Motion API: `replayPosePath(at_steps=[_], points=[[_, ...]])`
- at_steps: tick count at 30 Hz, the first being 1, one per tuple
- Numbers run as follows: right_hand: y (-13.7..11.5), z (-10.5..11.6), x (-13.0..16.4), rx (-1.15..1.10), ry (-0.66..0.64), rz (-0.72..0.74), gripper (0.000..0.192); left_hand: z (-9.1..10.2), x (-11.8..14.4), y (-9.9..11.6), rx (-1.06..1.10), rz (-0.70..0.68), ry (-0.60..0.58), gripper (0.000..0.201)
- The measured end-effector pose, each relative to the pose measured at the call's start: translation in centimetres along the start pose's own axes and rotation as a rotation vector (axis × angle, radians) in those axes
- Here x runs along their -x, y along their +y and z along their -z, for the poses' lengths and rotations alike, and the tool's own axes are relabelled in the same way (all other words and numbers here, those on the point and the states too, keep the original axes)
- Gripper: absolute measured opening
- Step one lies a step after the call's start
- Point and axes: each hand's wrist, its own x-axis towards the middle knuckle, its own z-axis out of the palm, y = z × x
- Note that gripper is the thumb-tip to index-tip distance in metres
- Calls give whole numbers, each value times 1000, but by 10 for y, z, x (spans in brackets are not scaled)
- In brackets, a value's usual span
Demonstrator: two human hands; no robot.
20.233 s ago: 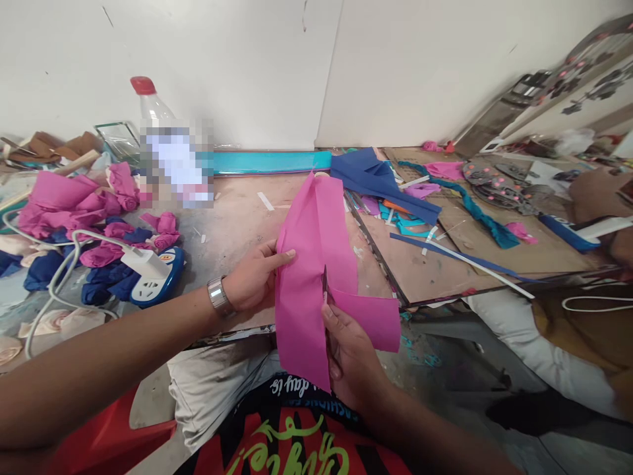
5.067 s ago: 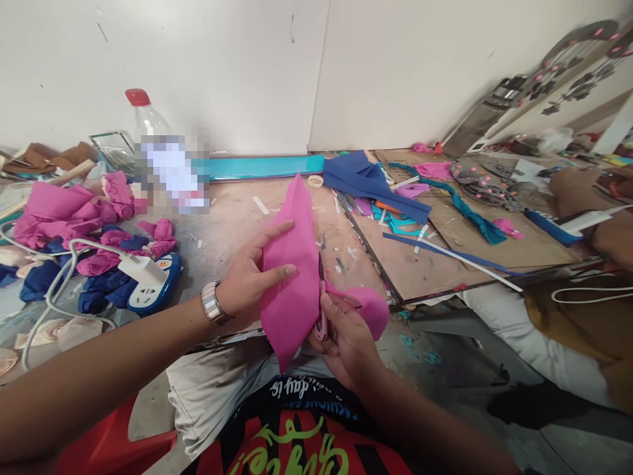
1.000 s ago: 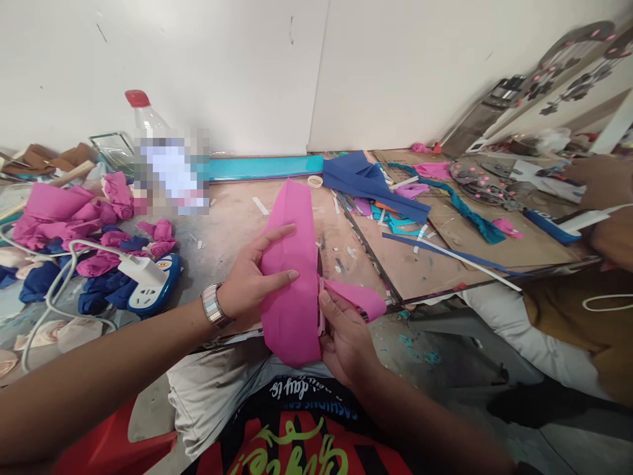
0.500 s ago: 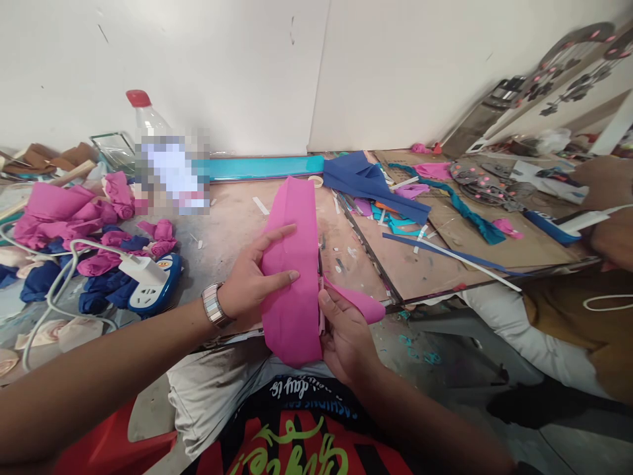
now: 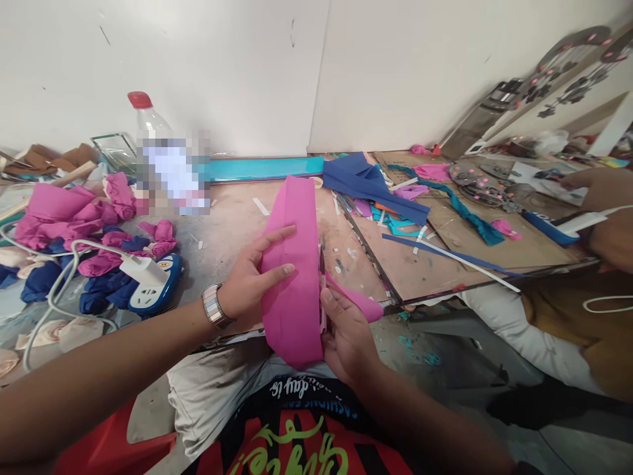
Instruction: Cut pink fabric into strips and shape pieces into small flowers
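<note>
A long folded strip of pink fabric (image 5: 297, 310) stretches from the table edge over my lap. My left hand (image 5: 254, 280) grips its left side, thumb and index finger lying across the top and the other fingers out of sight. At the right edge of the strip my right hand (image 5: 346, 330) is closed around scissors (image 5: 322, 260); a thin dark blade shows along the fabric edge, while the handles are mostly hidden by the hand. A narrower pink piece (image 5: 363, 303) curls out to the right, behind my right fingers.
Rolled pink and navy fabric flowers (image 5: 103, 260) and a blue-white power strip (image 5: 155, 284) with a charger lie left. A capped bottle (image 5: 151, 122) stands behind. Navy fabric (image 5: 370, 181) and scraps lie right, near another person's arm (image 5: 610, 211).
The scissors' blade shows more, tilted slightly away from the fabric's right edge. The curled pink piece has shifted a little; my left hand stays nearly still.
</note>
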Motion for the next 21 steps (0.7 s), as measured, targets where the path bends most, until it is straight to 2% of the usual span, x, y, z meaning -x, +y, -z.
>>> replayPosePath(at_steps=[8, 13, 14, 16, 19, 21], points=[[-5, 1, -7, 130, -38, 56, 35, -2, 1, 5, 48, 4, 36, 61], [-16, 0, -17, 392, -192, 141, 36, 3, -3, 11, 62, -54, 124, 60], [-21, -1, -19, 499, -230, 191, 36, 4, -5, 12, 65, -62, 141, 60], [-32, -5, -24, 768, -275, 382, 34, 8, -8, 14, 58, -86, 169, 61], [-49, -12, -35, 1225, -248, 743, 30, 14, -15, 16, 61, -144, 199, 59], [-60, -17, -44, 1423, -228, 919, 31, 17, -19, 17, 95, -191, 221, 54]])
